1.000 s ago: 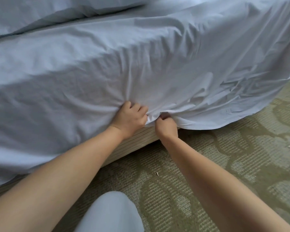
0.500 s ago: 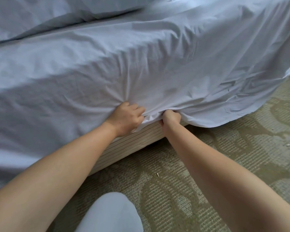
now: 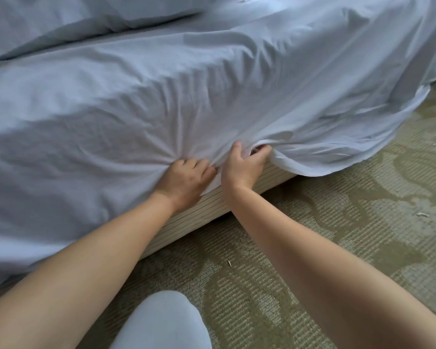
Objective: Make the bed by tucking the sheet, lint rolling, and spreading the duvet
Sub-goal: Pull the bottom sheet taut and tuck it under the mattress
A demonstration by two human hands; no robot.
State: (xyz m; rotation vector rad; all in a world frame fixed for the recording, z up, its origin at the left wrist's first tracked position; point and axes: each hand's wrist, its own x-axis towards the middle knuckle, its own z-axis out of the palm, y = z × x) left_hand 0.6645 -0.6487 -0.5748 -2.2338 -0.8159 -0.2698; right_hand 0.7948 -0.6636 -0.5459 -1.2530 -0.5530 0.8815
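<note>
1. We are down at the side of the bed, looking along both bare forearms to the sheet [image 3: 161, 102], pale and creased, draped over the mattress and down its side.
2. Our left hand [image 3: 185, 178] sits at the bottom edge of the mattress, knuckles up, fingers curled into the cloth; creases fan out from it like spokes (a good sign that it has a bunch of sheet gripped tight).
3. Our right hand [image 3: 244, 167] is just beside it, almost touching, thumb raised against the cloth and fingers hooked under a fold of the sheet's loose hem, so it has hold of the sheet too.
4. The fingertips of both hands are buried in fabric, so we cannot tell how deep they reach.
5. Below the hands the striped bed base [image 3: 186, 222] shows bare, the sheet lifted clear of it there.
6. To the right of our right hand the sheet hangs loose, and its free edge [image 3: 350, 162] billows out and down to the carpet [image 3: 337, 235] (green, with a leafy pattern).
7. To the left of our left hand the sheet lies flat against the mattress side, running down towards the floor.
8. At the top left a pillow [image 3: 61, 23] in matching pale cloth lies on the bed.
9. At the bottom middle, our knee [image 3: 161, 323] in light fabric pokes into view, above the carpet.
</note>
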